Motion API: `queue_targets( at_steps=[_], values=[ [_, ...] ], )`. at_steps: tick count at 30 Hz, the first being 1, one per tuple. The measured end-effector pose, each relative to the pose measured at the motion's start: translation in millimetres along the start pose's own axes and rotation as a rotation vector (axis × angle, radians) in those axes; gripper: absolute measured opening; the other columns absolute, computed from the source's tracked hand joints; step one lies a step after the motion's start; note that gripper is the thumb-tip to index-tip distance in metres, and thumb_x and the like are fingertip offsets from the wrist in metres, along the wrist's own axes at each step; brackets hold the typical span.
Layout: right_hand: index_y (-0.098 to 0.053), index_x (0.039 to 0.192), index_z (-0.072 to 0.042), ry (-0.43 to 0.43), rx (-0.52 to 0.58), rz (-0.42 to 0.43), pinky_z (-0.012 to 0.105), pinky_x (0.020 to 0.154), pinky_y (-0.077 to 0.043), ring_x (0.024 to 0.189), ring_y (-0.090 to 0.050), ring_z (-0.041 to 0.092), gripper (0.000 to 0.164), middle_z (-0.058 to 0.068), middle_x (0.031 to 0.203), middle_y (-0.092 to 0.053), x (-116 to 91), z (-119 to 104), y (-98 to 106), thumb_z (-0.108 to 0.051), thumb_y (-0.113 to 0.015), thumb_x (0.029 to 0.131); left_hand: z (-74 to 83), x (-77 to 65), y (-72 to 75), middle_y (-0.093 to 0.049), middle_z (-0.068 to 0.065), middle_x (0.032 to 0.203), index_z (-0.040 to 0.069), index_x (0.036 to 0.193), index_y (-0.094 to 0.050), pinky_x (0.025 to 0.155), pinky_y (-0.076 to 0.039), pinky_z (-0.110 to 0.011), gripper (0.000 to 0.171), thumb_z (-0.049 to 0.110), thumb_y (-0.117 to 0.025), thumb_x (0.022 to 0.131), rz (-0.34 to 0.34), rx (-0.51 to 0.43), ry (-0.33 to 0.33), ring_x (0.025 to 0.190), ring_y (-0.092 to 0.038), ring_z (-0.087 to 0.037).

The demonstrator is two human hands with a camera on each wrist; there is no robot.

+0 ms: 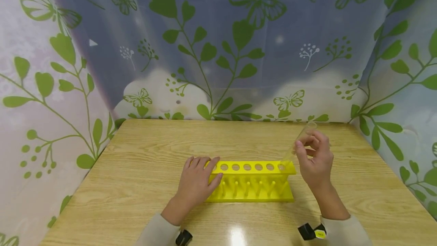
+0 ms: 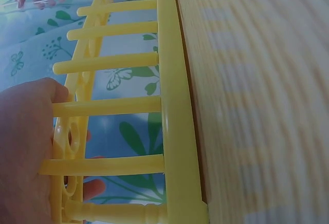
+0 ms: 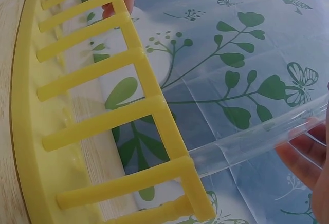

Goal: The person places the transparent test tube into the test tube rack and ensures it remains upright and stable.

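Observation:
A yellow test tube rack [image 1: 250,197] stands on the table, with a row of round holes in its top plate and a row of pegs below. My left hand [image 1: 197,179] grips its left end, the thumb in front of the top plate and the fingers over and behind it. Between thumb and fingers, my right hand [image 1: 315,158] pinches a clear test tube [image 1: 300,138]. The tube leans, its upper end up and to the right. In the right wrist view, the lower end of the tube [image 3: 241,139] meets the rack's top plate near its right end; whether it is inside the hole I cannot tell.
The wood-grain table [image 1: 153,139] reaches back to a hanging cloth [image 1: 211,67] printed with green leaves and butterflies. Similar cloth hangs on both sides. A black wrist device [image 1: 184,237] sits by the left sleeve, another [image 1: 306,231] by the right.

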State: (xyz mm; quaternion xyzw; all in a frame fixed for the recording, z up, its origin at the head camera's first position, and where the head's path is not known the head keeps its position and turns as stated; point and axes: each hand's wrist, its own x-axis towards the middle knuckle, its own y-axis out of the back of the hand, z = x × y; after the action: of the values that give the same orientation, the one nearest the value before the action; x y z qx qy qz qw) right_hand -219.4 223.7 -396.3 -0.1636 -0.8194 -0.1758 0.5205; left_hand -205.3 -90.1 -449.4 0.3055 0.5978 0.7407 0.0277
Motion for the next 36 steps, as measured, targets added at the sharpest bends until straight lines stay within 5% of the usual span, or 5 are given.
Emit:
queue_targets(
  at_steps=[11, 25, 36],
  values=[
    [-0.048, 0.111, 0.015, -0.069, -0.002, -0.019, 0.008, 0.061, -0.049, 0.074, -0.060, -0.002, 0.032, -0.003, 0.083, -0.058, 1.3, -3.2, 0.8, 0.009, -0.060, 0.082, -0.7, 1.0, 1.1, -0.061, -0.003, 0.119, 0.022, 0.136, -0.055, 0.103, -0.037, -0.050, 0.047, 0.048, -0.051, 0.097, 0.010, 0.005, 0.003, 0.111, -0.056, -0.027],
    [-0.050, 0.104, 0.016, -0.091, -0.051, -0.056, 0.007, 0.061, -0.048, 0.076, -0.057, -0.004, 0.032, 0.013, 0.078, -0.057, 5.6, -13.2, -1.9, 0.017, -0.062, 0.075, -0.5, 1.3, 1.5, -0.061, -0.003, 0.120, 0.021, 0.135, -0.055, 0.104, -0.036, -0.051, 0.046, 0.047, -0.050, 0.097, 0.009, -0.008, 0.004, 0.112, -0.056, -0.027],
    [-0.052, 0.106, 0.010, -0.165, -0.097, -0.117, 0.009, 0.059, -0.049, 0.075, -0.058, -0.004, 0.034, 0.007, 0.080, -0.058, 0.4, -8.1, 2.6, 0.015, -0.066, 0.076, 0.4, 0.2, -0.2, -0.061, -0.003, 0.120, 0.021, 0.136, -0.055, 0.104, -0.036, -0.051, 0.047, 0.048, -0.050, 0.097, 0.001, -0.008, 0.002, 0.113, -0.055, -0.027]
  ],
)
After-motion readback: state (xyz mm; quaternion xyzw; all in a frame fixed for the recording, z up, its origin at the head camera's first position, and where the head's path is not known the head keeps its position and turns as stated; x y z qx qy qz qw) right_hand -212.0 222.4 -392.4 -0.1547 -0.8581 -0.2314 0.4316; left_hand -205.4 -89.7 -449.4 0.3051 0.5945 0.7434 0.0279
